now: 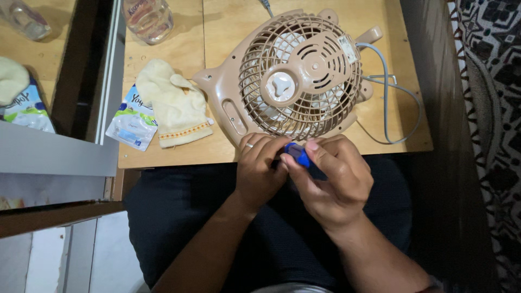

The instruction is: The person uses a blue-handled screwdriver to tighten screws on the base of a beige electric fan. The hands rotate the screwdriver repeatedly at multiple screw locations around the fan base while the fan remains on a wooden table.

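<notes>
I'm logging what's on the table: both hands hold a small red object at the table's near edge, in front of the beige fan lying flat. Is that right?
Not quite: the small object is blue, not red, as the head view shows. Both hands, left and right, do hold it at the table's near edge, in front of the beige fan lying flat.

Both hands around blue tool beside fan
</notes>
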